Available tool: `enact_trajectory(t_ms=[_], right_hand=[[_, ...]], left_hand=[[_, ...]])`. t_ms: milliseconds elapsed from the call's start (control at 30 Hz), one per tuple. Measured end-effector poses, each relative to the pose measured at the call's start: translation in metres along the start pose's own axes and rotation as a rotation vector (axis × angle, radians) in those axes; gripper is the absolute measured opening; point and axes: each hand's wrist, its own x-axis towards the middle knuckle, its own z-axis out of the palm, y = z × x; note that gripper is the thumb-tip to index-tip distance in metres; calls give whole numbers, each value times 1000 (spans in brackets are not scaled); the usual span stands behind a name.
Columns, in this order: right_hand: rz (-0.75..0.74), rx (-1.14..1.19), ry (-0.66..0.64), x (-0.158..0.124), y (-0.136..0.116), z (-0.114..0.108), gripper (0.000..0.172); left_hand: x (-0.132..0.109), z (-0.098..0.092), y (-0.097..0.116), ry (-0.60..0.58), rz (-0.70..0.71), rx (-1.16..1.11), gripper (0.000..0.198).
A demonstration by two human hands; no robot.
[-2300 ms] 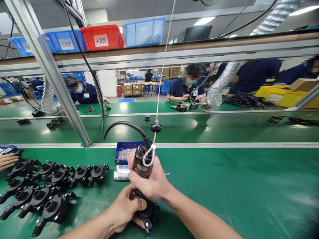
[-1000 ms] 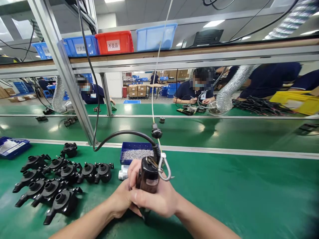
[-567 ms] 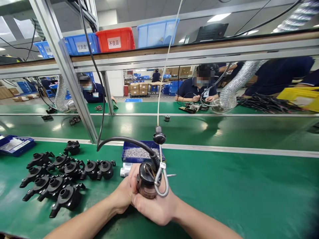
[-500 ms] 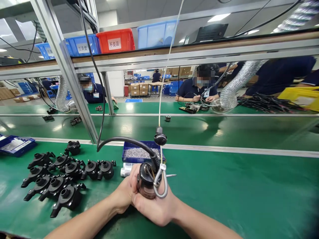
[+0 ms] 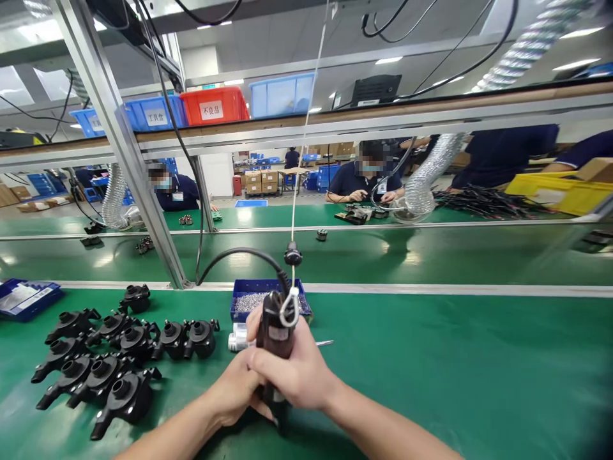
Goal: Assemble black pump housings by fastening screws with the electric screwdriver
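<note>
An electric screwdriver point(image 5: 278, 342), dark-bodied, hangs from a thin cord with a metal hook at its top and a black cable running off it. My right hand point(image 5: 304, 370) is wrapped round its body, thumb across the front. My left hand point(image 5: 237, 386) is closed just below and to the left, fingers curled round the lower side. Dark material shows between its fingers and thumb, but I cannot tell whether it is the tool's lower end or a separate part. The screwdriver's tip is hidden.
Several black pump-like housings point(image 5: 127, 396) stand at the left. A blue tray point(image 5: 239, 284) of small metal screws sits behind my hands, beside a white bottle-like container point(image 5: 235, 342). A metal post point(image 5: 129, 153) rises at the left. Two co-workers sit across the bench.
The screwdriver has tipped, showing more of its body's length, and its lower end has come nearer me. My left hand has moved lower. The camera view has shifted slightly.
</note>
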Motion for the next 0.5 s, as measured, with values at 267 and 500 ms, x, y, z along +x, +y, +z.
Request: enact_trajectory(t_ms=[267,500], right_hand=[[-68,91,130,20,13,-35,19],[-82,63,64,19,18,-25,18]], left_hand=[[3,-2,-10,-51,-60,1,51],[2,-2,-9,-91,-47,38,48]])
